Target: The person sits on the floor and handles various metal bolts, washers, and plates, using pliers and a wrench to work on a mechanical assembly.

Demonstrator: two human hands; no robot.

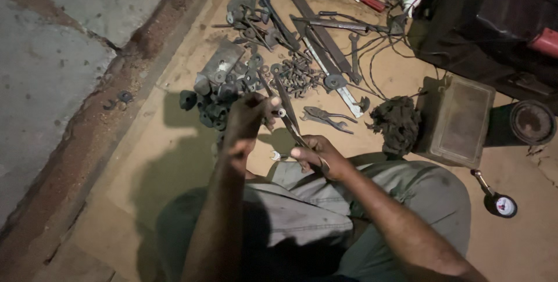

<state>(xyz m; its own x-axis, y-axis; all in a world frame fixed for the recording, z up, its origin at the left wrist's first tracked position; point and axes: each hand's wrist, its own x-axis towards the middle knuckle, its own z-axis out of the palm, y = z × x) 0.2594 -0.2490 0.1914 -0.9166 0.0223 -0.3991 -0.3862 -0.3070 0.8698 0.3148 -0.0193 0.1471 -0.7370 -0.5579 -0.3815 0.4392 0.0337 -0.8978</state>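
Dark metal pliers (289,116) gripped by right hand (317,155), left hand (250,114) pinching small white piece (281,112), grey box (459,120) right.

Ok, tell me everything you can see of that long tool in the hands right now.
The long tool looks like dark, worn metal with two slim arms, like pliers or tongs. It slants from upper left to lower right above the lap. The left hand grips its upper end beside a small pale round piece; the right hand holds the lower handles. Whether its tips clamp that piece cannot be told.
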